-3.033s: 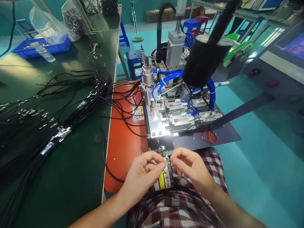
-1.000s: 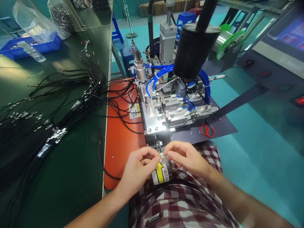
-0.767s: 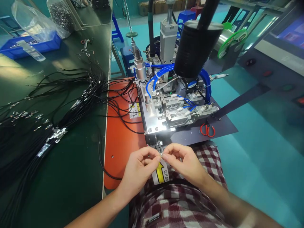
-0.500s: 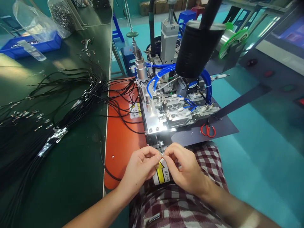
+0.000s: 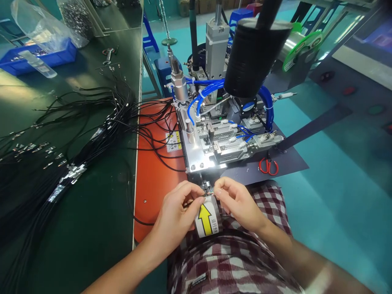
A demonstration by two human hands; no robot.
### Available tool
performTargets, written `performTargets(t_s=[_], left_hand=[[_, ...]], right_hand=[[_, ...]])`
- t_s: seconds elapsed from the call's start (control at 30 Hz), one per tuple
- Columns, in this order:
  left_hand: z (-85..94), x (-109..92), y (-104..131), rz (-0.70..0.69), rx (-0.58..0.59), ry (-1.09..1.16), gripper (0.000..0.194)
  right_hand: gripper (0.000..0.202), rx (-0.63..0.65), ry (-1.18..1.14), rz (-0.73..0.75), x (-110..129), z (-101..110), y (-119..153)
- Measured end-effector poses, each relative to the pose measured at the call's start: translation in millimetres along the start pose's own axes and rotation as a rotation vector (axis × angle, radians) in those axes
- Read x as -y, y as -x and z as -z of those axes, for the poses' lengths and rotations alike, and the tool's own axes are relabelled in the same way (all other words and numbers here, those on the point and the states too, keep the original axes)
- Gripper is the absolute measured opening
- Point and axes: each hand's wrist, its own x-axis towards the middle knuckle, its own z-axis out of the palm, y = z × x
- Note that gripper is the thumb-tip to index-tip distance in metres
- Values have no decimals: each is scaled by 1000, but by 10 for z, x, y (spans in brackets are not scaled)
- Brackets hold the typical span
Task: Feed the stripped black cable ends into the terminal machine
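Note:
Between thumb and fingers, my left hand (image 5: 180,208) pinches a black cable (image 5: 143,223) near its end, above a white label with a yellow arrow (image 5: 206,219). Small colored wire ends (image 5: 210,193) stick out from the cable toward the right. My right hand (image 5: 239,202) is closed at the fingertips beside these wire ends; what it grips is too small to make out. Just beyond both hands stands a metal machine (image 5: 196,157) with blue air tubes (image 5: 211,87).
Red-handled scissors (image 5: 268,166) lie on the machine's dark plate, right of centre. Bundled black cables (image 5: 116,116) spread over the green table (image 5: 101,228) and orange board (image 5: 159,183). A blue tray (image 5: 61,55) sits back left. A black cylinder (image 5: 249,61) hangs over the machine.
My hands have moved slightly up and apart at the fingertips. The cable end and its colored wires now show between them.

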Motion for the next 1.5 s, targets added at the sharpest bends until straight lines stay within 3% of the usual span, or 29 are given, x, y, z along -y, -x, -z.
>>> performTargets(t_s=[0.1,0.17,0.3,0.6,1.27,1.5], left_hand=[[10,105,-51,-234,-62,-246,15],[9,187,-87,-357,-42,-379,20],[18,293,-138,-472,15,-598,25],[50,318,-159,-549,17,-775,34],[19,355,-172,-540,45,-758,33],[7,368,-159,-571,23,-778,32]], right_hand=[[28,-10,29,4,-66,46,-92],[30,0,17,-13,-119,70,-147],[30,10,21,-32,-182,99,-207],[28,20,85,-66,-159,123,-251],[21,2,137,-43,-196,150,-271],[15,-52,317,143,-292,158,-258]])
